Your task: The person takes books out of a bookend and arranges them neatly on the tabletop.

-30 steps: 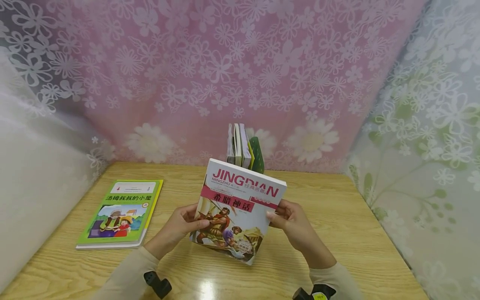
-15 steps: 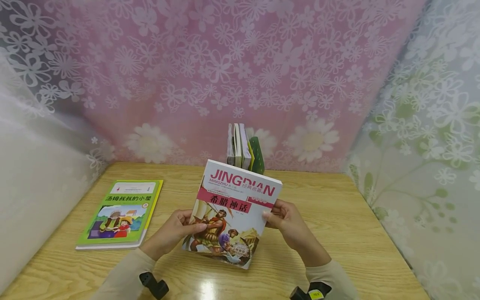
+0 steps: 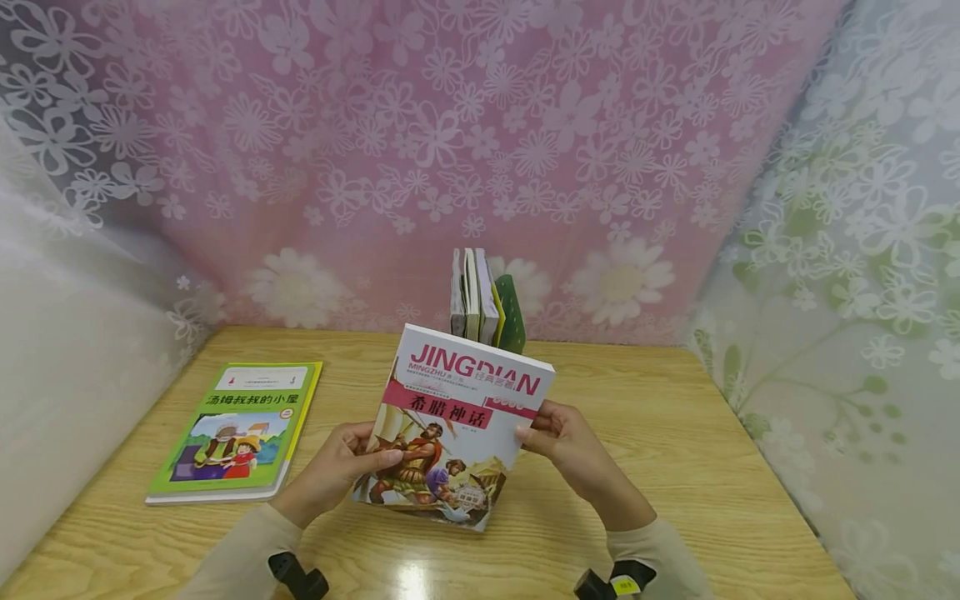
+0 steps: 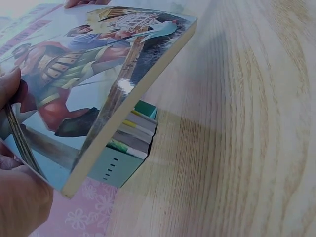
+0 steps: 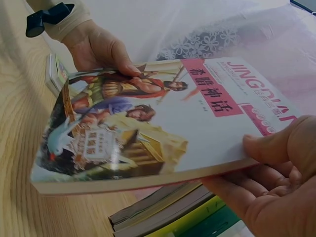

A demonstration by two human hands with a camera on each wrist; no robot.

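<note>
A paperback book [image 3: 450, 433] with a white, red-banded cover and painted warrior figures is held up over the table, tilted with its cover towards me. My left hand [image 3: 330, 467] grips its left edge, thumb on the cover and fingers behind. On the opposite edge, my right hand [image 3: 573, 458] pinches it the same way; the right wrist view shows the fingers [image 5: 237, 192] beneath the book. Behind it, several upright books [image 3: 472, 292] stand in a row beside a green bookend [image 3: 511, 312], their lower part hidden by the held book.
A green-covered book [image 3: 232, 433] lies flat on the left of the wooden table [image 3: 637, 392], with a yellow edge showing along its right side. A pink floral curtain [image 3: 480, 150] hangs behind the table, and pale cloths flank it.
Both hands have carried the held book slightly to the left, its tilt about the same. The green-covered book and the upright row stay in place.
</note>
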